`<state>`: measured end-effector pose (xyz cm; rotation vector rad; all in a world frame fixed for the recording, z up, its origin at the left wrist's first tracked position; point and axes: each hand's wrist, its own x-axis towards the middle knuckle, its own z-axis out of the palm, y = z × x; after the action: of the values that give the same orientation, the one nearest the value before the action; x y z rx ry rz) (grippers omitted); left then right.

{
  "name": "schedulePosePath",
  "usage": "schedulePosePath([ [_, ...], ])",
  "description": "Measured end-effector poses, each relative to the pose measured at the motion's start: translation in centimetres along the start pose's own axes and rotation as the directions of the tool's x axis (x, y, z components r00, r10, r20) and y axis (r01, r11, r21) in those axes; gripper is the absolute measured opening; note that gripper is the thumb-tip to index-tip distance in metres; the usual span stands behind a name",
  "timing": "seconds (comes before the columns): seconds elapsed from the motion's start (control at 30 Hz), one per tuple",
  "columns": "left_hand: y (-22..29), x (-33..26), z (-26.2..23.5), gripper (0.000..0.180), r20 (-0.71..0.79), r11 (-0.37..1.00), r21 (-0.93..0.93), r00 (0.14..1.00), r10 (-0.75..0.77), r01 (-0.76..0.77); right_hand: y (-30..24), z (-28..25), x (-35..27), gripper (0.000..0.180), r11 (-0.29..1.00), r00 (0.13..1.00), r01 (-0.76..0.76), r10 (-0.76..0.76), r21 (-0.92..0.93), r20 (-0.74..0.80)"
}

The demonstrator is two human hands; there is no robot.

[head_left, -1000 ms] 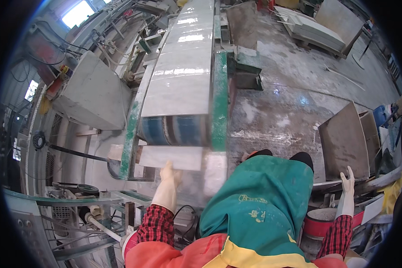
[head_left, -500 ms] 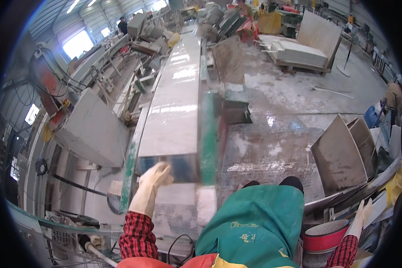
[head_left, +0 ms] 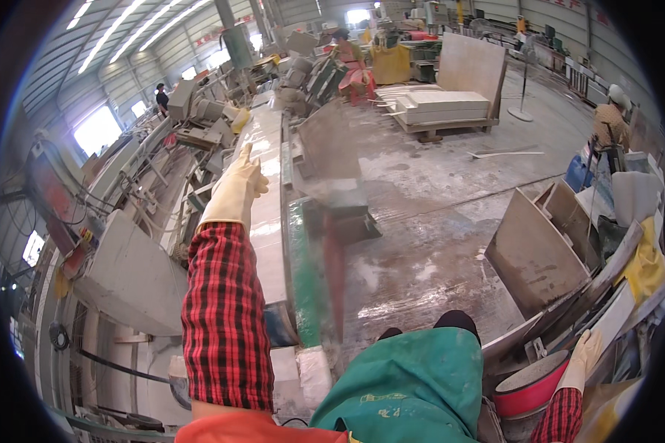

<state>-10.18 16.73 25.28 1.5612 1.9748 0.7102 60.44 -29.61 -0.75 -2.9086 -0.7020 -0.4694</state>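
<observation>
The left hand (head_left: 236,190), in a cream glove, is stretched far forward at the end of a red-and-black checked sleeve (head_left: 227,317), seen over the left edge of a long conveyor (head_left: 279,323). Its fingers are loosely spread, one pointing ahead and the others half bent, with nothing seen in them; whether they touch the surface below cannot be told. A glossy white slab (head_left: 272,266) covers the conveyor lengthwise, its near edge just before the blue roller end, and a green side rail (head_left: 304,266) runs along its right edge. Just beyond the conveyor's near right corner is a rough white block (head_left: 314,375). The right hand (head_left: 587,357), gloved alike, is low at the person's right, its fingers mostly straight and close together, beside a pale plank (head_left: 615,325); whether they touch it is unclear. A red-walled round container (head_left: 536,395) is just left of that hand. Farther forward, a brown panel (head_left: 536,255) leans at a slant, and a yellow cloth (head_left: 646,255) hangs to its right.
</observation>
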Motion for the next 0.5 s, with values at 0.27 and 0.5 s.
schedulePosePath([
  [0.27,-9.0,-3.2,2.8,0.054,0.301,0.864,-0.501,0.946,0.119,0.051,0.0,-1.4,0.9,0.041,0.996,0.996,-0.081,0.082,0.042,-0.025],
  [0.5,2.1,0.8,-2.0,0.053,-0.069,0.986,-0.132,0.991,-0.111,0.101,2.7,2.8,2.0,0.047,0.996,0.994,0.031,-0.022,0.086,-0.111],
])
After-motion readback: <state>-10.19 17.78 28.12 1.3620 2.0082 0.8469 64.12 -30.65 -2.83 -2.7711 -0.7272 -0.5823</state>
